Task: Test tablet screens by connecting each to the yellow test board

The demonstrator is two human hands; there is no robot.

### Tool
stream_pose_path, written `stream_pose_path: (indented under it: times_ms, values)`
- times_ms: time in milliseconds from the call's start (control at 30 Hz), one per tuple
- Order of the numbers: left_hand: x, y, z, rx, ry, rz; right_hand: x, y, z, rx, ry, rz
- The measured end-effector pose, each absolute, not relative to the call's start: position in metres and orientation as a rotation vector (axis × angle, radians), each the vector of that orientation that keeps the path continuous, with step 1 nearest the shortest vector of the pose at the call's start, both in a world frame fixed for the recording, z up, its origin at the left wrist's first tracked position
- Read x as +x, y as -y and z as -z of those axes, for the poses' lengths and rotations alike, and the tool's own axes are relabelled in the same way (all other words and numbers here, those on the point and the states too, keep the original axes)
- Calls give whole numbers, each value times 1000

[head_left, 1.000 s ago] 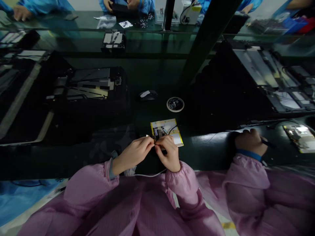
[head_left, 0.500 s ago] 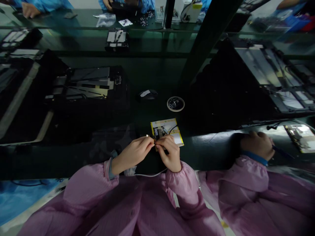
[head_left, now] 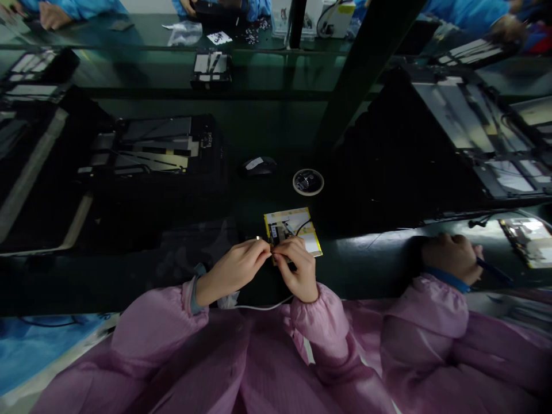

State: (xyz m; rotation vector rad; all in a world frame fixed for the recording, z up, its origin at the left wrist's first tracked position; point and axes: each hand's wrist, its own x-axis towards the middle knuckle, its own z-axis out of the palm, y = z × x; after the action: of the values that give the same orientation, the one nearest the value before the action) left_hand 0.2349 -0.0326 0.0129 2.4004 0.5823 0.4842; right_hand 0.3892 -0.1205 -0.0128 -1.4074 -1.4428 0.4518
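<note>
My left hand [head_left: 238,265] is closed in a pinch, its fingertips meeting those of my right hand [head_left: 297,268] at the lower left edge of a flat, yellow-edged battery pack [head_left: 311,244]. A small circuit board [head_left: 278,231] with a white label and a black wire [head_left: 303,226] lies on the pack. The fingers of my right hand are also pinched together and partly cover the board. Whatever sits between the fingertips is too small to make out.
Beyond the pack are a round dish [head_left: 307,194] of small dark parts and a computer mouse [head_left: 259,167]. Stacks of device panels stand left [head_left: 159,144] and right [head_left: 452,115]. At right, a co-worker's hand [head_left: 452,259] holds a blue pen-like tool [head_left: 495,270] near another board [head_left: 526,240].
My hands keep almost the same pose at the battery pack. Across the bench at upper right, a blue-sleeved person's arm has come further into view, with a panel below it.
</note>
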Motion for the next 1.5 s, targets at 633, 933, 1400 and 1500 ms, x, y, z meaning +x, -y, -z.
stream_pose_path:
  times_ms: [633, 933, 1400, 1500]
  values:
    - [237, 36, -11, 2377, -622, -477, 386, 117, 13, -1442, 1464, -421]
    - [236, 34, -9, 2426, -626, -403, 388, 118, 13, -1454, 1489, -449]
    - [237, 33, -7, 2663, -581, -297, 416, 118, 6, -1599, 1489, -410]
    - [237, 32, -7, 2583, -472, -339, 440, 104, 11, -1801, 1547, -257]
